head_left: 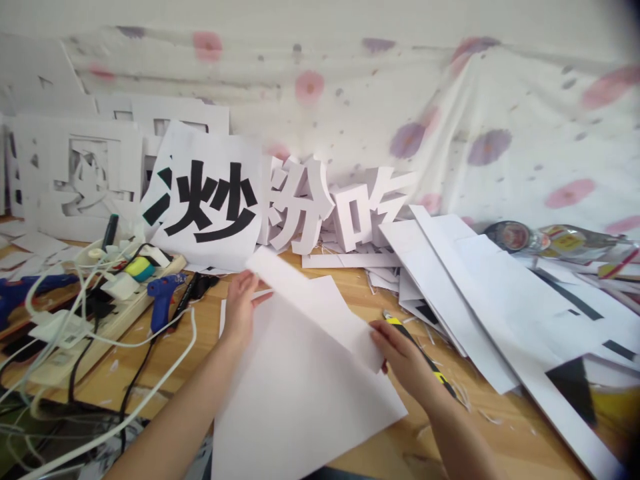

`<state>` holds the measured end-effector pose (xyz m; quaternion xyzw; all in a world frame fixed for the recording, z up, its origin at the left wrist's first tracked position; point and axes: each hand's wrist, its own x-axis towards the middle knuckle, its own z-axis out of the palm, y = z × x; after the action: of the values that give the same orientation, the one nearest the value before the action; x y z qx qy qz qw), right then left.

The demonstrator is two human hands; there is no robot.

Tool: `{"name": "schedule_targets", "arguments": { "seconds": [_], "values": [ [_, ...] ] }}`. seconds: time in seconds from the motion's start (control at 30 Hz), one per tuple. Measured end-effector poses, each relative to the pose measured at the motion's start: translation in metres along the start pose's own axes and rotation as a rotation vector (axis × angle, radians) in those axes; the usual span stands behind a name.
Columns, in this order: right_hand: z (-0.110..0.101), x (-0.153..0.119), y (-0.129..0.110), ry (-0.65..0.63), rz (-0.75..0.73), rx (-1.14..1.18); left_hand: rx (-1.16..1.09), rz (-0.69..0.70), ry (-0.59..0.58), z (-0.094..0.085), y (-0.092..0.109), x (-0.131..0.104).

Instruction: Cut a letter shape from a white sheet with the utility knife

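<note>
A white strip of board slants between my two hands, higher at its left end. My left hand pinches that upper end, fingers closed on it. At the lower right end, my right hand grips the strip near its corner, with the fingertips partly hidden behind it. Beneath the strip lies a large white sheet on the wooden table. A yellow and black utility knife rests just beyond my right hand, partly covered by it.
White cut-out characters stand at the back beside a sheet with a black printed character. Left are a power strip, tangled white cables and a blue glue gun. White boards and a clear bottle lie right.
</note>
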<state>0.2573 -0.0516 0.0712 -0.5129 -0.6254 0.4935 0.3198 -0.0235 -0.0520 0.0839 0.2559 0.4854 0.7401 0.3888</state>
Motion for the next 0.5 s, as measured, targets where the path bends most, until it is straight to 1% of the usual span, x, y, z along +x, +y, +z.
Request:
{"name": "schedule_targets", "arguments": {
  "seconds": [0.1,0.13,0.2,0.33,0.4,0.5],
  "values": [
    [-0.017,0.000,0.001,0.255,0.047,0.145,0.069,0.079,0.119,-0.010,-0.012,0.009],
    [-0.022,0.001,0.002,0.320,0.060,0.175,0.099,0.084,0.141,-0.014,-0.016,0.011],
    [-0.032,0.002,0.005,0.416,0.062,0.216,0.171,0.107,0.136,-0.019,-0.025,0.015],
    [-0.054,0.013,0.015,0.547,0.025,0.307,0.324,0.223,0.064,-0.024,-0.032,0.020],
    [-0.067,0.023,0.019,0.593,0.037,0.355,0.363,0.238,0.069,-0.027,-0.032,0.023],
    [-0.084,0.042,0.023,0.668,0.066,0.420,0.371,0.238,0.105,-0.033,-0.032,0.030]
  ]
}}
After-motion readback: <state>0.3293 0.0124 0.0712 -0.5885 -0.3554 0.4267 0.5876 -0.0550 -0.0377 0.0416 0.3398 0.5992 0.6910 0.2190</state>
